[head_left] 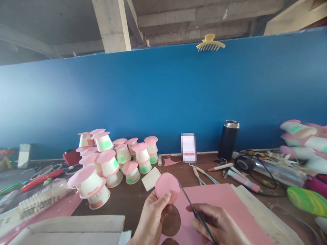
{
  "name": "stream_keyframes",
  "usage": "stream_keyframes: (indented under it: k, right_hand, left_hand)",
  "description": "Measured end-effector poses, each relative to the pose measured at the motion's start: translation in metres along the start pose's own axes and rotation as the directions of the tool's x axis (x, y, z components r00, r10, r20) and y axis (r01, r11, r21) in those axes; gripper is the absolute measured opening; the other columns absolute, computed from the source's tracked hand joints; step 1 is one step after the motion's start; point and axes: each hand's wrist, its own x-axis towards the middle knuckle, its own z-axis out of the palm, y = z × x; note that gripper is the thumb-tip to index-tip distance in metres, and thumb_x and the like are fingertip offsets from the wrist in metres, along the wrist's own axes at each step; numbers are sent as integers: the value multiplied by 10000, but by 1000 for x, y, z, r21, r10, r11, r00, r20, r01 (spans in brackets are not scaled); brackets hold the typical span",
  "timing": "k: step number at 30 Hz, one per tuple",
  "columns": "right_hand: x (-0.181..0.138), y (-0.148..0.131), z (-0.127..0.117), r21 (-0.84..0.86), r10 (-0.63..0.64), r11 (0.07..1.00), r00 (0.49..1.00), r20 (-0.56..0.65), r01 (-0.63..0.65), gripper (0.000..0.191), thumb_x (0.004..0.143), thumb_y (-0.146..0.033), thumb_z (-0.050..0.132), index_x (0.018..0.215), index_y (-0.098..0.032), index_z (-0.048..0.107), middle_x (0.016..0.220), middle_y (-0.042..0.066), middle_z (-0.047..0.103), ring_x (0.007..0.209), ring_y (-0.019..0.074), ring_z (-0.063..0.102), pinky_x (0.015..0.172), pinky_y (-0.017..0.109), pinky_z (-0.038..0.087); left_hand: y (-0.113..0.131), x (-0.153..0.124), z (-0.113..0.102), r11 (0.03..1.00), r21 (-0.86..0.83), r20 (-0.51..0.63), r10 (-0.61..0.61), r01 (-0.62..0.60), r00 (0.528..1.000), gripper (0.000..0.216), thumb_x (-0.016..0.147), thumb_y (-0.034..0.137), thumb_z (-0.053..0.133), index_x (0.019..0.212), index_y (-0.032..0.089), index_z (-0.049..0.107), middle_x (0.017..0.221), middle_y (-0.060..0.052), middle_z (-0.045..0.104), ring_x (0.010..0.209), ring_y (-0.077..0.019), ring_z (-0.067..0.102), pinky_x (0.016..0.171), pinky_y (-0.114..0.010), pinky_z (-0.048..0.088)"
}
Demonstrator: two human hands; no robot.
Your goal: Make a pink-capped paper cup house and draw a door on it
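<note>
My left hand pinches a round pink paper disc between thumb and fingers, holding it upright above the table. My right hand is closed around a long, thin, dark pointed tool; its kind is not clear. The tip slants up to the left, close to the disc's right edge; whether they touch I cannot tell. Beneath both hands lies a pink paper sheet with round holes cut in it. Left of the disc is a white piece of card.
Several white paper cups with pink disc tops stand stacked at left. An open white box lies in front. Farther back are pliers-like tools, a marker and a black flask. More cups lie at right. A blue partition rises behind.
</note>
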Motion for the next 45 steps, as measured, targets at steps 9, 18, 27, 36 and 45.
stream_keyframes:
  k: [9,18,27,36,45]
  right_hand:
    - [0,-1,0,3,16,1000,1000,-11,-16,626,747,-644,636,1069,-111,693,610,-34,429,554,124,392,525,255,351]
    - [-1,-4,2,25,4,1000,1000,-11,-3,553,759,-590,637,1031,-112,686,586,-58,367,552,119,338,524,254,326]
    - [-1,-8,1,5,18,1000,1000,-13,-18,609,741,-662,615,1008,-119,686,583,-53,371,538,119,345,505,251,321]
    - [-1,-7,3,41,20,999,999,-38,-19,525,733,-599,663,964,-130,705,566,-61,363,524,104,335,492,235,313]
    - [-1,-7,1,25,24,999,999,-35,-23,589,707,-641,670,994,-128,719,566,-52,392,511,110,368,490,247,324]
  left_hand:
    - [0,-2,0,1000,1,-4,-14,14,1000,324,659,312,855,872,129,694,795,-31,657,641,-69,533,563,-171,435]
    - [2,-2,2,1000,12,17,-15,15,1000,292,682,308,838,857,133,682,793,-22,641,628,-64,511,557,-171,422]
    - [3,-7,3,1000,8,9,-20,20,1000,311,667,316,843,870,136,691,808,-27,653,647,-75,526,571,-177,427]
    - [3,-5,3,1000,26,10,1,-1,1000,278,687,317,828,831,135,676,743,-8,627,603,-67,494,554,-183,409]
    - [3,-6,2,999,39,-9,-6,6,1000,301,660,323,841,828,129,683,736,-11,630,614,-77,504,561,-190,408]
